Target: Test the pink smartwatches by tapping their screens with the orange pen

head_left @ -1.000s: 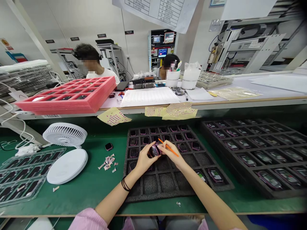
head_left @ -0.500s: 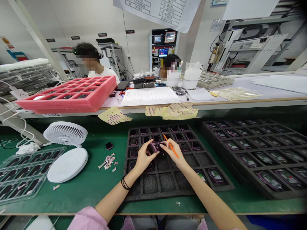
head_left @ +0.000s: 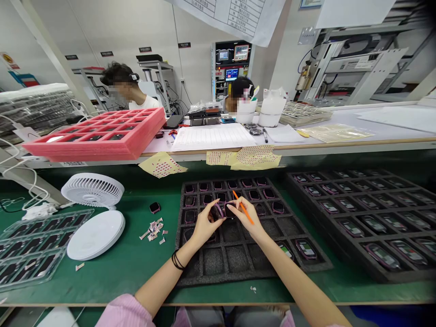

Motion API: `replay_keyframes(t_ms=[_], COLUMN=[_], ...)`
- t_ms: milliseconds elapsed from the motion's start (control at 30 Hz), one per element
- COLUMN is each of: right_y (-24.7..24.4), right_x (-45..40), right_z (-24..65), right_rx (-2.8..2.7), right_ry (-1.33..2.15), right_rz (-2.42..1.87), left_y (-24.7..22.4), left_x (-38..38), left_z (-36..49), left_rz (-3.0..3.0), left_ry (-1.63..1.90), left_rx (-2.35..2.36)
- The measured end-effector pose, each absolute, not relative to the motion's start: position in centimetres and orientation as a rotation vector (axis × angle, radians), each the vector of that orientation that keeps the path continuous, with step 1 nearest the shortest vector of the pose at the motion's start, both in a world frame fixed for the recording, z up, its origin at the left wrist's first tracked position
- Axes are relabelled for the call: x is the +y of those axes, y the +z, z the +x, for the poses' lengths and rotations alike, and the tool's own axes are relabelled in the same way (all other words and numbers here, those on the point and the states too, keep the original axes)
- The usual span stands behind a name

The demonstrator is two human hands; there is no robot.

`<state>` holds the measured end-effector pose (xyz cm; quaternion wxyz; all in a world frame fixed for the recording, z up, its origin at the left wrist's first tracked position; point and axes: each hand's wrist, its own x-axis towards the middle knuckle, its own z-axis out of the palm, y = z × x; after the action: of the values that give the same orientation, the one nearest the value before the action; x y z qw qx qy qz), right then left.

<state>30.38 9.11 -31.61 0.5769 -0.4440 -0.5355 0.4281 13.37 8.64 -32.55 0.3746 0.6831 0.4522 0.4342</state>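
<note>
My left hand (head_left: pixel 205 222) has its thumb and fingers closed around a purple-framed smartwatch case (head_left: pixel 217 211), tilted up above the tray. Close beside it, my right hand (head_left: pixel 248 217) pinches near a dark piece at the watch's right side; whether it grips that piece is hard to tell. A thin orange stick (head_left: pixel 244 208) lies slantwise in the right hand, between the fingers. Beneath both hands is a black foam tray (head_left: pixel 213 263) whose back compartments hold purple-framed watches. Several front compartments are bare. The fingers partly hide the watch.
A second foam tray of watches (head_left: pixel 354 229) stands right. At left are a white fan (head_left: pixel 97 234), clear blister trays (head_left: pixel 32 247), a loose watch (head_left: pixel 154 207) and small scraps (head_left: pixel 154 230). A pink foam tray (head_left: pixel 132 145) rests on the shelf. Two people sit beyond.
The watch in my left hand has turned slightly, and my right thumb has shifted a little. Across the shelf, both people's heads have moved.
</note>
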Motion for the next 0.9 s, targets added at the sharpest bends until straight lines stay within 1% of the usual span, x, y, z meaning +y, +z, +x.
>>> replay_keyframes(t_ms=[467,633,833,900], right_y=[-31.9,-31.7,-31.7,-31.8], right_x=[9.2,8.9,8.2,8.1], right_z=[30.4,30.1,29.7,29.7], right_rx=[-1.283,-1.379,-1.739,-1.813], right_ry=[0.992,0.997,0.715,0.667], right_rz=[-1.042,-1.03,-1.062,-1.046], left_y=[-32.9,-32.9,-32.5,-32.4], left_x=[8.8,8.7,8.5,8.4], left_z=[13.4,13.4,13.3,13.3], left_rz=[1.726,1.731,1.93,1.993], left_ry=[1.091,1.053,0.917,0.891], left_rx=[1.095,1.057,1.089,1.092])
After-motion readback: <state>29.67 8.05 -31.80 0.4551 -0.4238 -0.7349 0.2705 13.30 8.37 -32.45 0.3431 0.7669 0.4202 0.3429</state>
